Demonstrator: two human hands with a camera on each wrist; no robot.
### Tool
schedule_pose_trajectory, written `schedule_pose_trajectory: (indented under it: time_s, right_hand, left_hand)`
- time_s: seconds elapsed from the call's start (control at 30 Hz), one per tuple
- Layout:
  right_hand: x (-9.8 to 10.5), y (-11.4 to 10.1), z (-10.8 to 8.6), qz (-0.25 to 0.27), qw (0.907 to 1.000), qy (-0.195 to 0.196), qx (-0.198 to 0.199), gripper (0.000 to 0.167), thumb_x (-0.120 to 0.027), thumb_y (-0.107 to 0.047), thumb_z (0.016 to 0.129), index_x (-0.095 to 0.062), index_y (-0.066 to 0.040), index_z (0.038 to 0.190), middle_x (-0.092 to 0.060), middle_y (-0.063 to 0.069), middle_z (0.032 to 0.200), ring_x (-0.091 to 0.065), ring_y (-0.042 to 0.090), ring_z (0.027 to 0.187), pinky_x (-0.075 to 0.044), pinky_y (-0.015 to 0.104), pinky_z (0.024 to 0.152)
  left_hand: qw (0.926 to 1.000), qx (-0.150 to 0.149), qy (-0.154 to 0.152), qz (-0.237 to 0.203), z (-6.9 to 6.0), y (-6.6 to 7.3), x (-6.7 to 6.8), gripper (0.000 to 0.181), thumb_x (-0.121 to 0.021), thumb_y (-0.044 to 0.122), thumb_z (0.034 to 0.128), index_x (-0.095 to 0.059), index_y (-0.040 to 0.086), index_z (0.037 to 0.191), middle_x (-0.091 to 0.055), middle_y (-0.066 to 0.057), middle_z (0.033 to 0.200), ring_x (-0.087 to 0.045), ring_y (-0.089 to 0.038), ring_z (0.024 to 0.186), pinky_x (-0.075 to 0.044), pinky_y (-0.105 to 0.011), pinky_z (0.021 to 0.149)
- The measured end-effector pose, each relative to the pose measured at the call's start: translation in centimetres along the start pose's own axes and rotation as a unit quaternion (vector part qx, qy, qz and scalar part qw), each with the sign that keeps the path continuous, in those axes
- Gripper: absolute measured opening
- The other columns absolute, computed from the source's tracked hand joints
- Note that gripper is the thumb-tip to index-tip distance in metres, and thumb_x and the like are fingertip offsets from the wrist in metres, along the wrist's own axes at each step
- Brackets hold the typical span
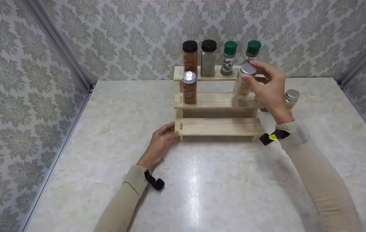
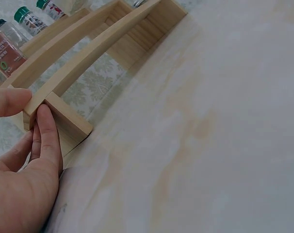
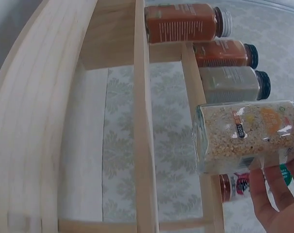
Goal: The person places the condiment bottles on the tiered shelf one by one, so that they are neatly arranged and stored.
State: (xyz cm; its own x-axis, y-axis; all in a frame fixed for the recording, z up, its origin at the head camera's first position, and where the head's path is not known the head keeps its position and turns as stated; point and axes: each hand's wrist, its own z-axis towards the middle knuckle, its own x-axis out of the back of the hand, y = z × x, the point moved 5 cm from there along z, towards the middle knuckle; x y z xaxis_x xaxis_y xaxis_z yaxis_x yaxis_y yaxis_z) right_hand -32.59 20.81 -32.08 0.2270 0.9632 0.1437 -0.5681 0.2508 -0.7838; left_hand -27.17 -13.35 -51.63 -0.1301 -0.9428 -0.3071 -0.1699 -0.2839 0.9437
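Note:
My right hand (image 1: pixel 270 85) holds a glass spice jar (image 1: pixel 242 85) with a silver lid, gripping it near the top. In the right wrist view, pale granules show inside this jar (image 3: pixel 249 133), and its base is apart from the middle shelf (image 3: pixel 143 116). My left hand (image 1: pixel 162 145) pinches the left end of the lowest shelf of a wooden three-tier rack (image 1: pixel 218 127), thumb above and fingers beneath, as the left wrist view shows. A red-brown spice jar (image 1: pixel 189 88) with a silver lid stands at the left of the middle shelf.
On the top shelf stand two black-capped jars (image 1: pixel 208 58) and two green-capped bottles (image 1: pixel 230 58). Another silver-lidded jar (image 1: pixel 292 96) stands right of the rack, partly hidden by my right wrist. A patterned wall (image 1: pixel 138 38) rises behind the table (image 1: pixel 121 106).

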Motion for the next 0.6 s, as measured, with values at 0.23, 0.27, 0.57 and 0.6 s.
schedule_pose_trajectory:
  time_s: [0.23,0.27,0.57,0.6]
  right_hand:
    - [-2.6,0.2,-0.1,0.018,0.9996,-0.019,0.009,0.043,-0.087,-0.006,0.089,-0.075,0.001,0.129,-0.077,0.008,0.115,-0.072,0.015,0.100,-0.060,0.021,0.085]
    - [-3.0,0.3,-0.1,0.021,0.9995,-0.023,0.010,0.044,-0.087,-0.005,0.088,-0.074,0.002,0.129,-0.077,0.009,0.115,-0.072,0.014,0.100,-0.060,0.021,0.085]
    - [-6.3,0.3,-0.3,0.028,0.9980,-0.056,0.014,0.045,-0.088,-0.005,0.088,-0.073,0.003,0.131,-0.076,0.020,0.123,-0.073,0.011,0.102,-0.061,0.026,0.091]
    - [-6.5,0.3,-0.3,0.028,0.9979,-0.057,0.011,0.045,-0.088,-0.005,0.088,-0.073,0.003,0.130,-0.076,0.019,0.122,-0.073,0.011,0.102,-0.061,0.026,0.092]
  left_hand:
    - [1.0000,-0.003,-0.002,0.005,0.0,-0.1,0.1,0.058,-0.062,0.004,0.1022,-0.045,-0.003,0.157,-0.051,-0.022,0.153,-0.054,-0.029,0.139,-0.049,-0.035,0.115]
    - [1.0000,-0.002,-0.001,0.006,0.0,-0.1,0.1,0.058,-0.062,0.004,0.1021,-0.045,-0.003,0.157,-0.052,-0.022,0.153,-0.054,-0.029,0.140,-0.049,-0.035,0.115]
    - [1.0000,-0.004,0.002,0.003,0.0,-0.1,0.1,0.057,-0.063,0.004,0.1020,-0.046,-0.003,0.156,-0.053,-0.021,0.153,-0.055,-0.028,0.139,-0.052,-0.030,0.110]
    - [1.0000,-0.005,0.001,0.002,0.0,0.0,0.0,0.058,-0.063,0.004,0.1018,-0.046,-0.003,0.157,-0.053,-0.021,0.152,-0.055,-0.028,0.138,-0.052,-0.030,0.110]
